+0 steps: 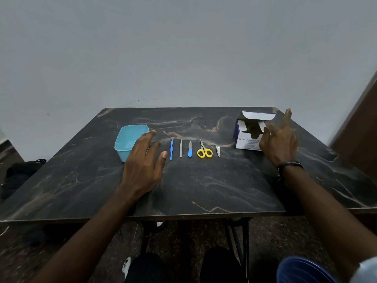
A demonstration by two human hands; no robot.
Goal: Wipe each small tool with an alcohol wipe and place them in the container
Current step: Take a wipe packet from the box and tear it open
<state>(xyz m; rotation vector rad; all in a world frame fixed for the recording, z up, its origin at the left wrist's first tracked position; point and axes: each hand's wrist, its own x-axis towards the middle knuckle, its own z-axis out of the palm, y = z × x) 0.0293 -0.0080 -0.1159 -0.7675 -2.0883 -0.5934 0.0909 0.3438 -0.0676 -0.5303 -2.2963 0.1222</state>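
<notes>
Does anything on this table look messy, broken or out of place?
Nothing stands out. Five small tools lie in a neat row, apart from each other, between the empty teal container and the opened wipe box. Nothing looks spilled or damaged. The right hand is blurred at the box.

Looking forward and down from head height, wide-angle, facing a dark marble-patterned table (204, 180) pushed against a pale wall (183, 48). Sitting close: both forearms entering from the bottom corners, left hand (142, 166) and right hand (279, 144) reaching mid-frame. Taking in the whole tabletop, with floor and knees showing beneath its near edge. Single view only.
</notes>
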